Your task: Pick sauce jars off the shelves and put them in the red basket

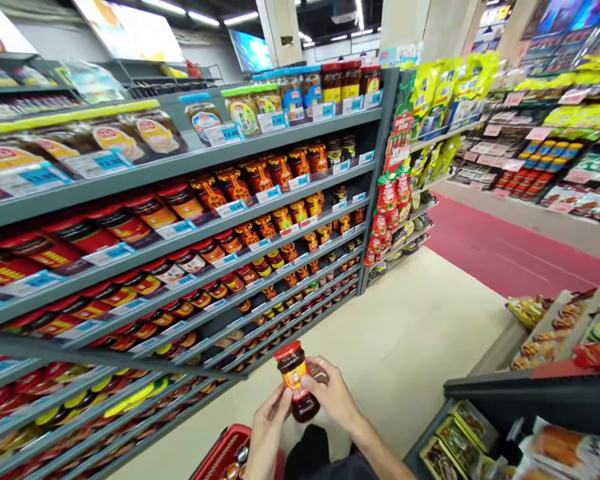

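Note:
A glass jar [304,405] of dark sauce with a red lid and a yellow and red label is held upright, slightly tilted, between both hands at the bottom centre. My left hand [274,415] grips its left side, thumb on the glass. Around its right side are the fingers of my right hand [331,388], the thumb resting on the label. Just left of my left forearm, a red basket [221,453] shows its rim and a few round, shiny items inside.
Grey shelves [190,167] packed with jars and price tags run along the left. Snack bags [433,87] hang at their far end. A display bin [485,390] with packaged food stands at the lower right, and a red floor strip [500,247] lies beyond.

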`<action>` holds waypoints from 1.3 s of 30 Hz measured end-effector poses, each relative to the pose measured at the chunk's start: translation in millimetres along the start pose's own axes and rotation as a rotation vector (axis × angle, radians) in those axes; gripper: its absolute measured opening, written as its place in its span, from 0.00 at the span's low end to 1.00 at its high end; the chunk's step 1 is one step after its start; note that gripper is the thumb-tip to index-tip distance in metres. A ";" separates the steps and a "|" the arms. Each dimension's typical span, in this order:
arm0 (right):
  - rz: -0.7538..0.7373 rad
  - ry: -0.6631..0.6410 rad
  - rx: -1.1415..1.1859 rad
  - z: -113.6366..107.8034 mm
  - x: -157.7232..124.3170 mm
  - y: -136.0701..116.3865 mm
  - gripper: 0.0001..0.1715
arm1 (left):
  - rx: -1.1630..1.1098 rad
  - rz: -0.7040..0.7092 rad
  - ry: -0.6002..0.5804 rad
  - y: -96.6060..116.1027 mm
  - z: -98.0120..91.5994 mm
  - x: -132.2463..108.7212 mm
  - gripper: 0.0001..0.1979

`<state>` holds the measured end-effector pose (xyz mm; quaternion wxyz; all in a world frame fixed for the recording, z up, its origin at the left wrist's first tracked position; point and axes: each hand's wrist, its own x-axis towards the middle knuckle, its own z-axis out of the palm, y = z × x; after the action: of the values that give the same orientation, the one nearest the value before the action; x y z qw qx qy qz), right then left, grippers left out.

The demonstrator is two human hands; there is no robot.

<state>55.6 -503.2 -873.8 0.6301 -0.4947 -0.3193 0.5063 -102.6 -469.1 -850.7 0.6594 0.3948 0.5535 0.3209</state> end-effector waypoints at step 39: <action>0.121 -0.290 -0.211 186.3 27.9 70.6 0.25 | -0.078 0.034 0.005 17.0 -213.4 15.4 0.31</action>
<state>-127.5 -420.8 -886.2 0.4903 -0.4982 -0.4280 0.5729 -309.4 -412.4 -859.2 0.6675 0.3773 0.5353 0.3544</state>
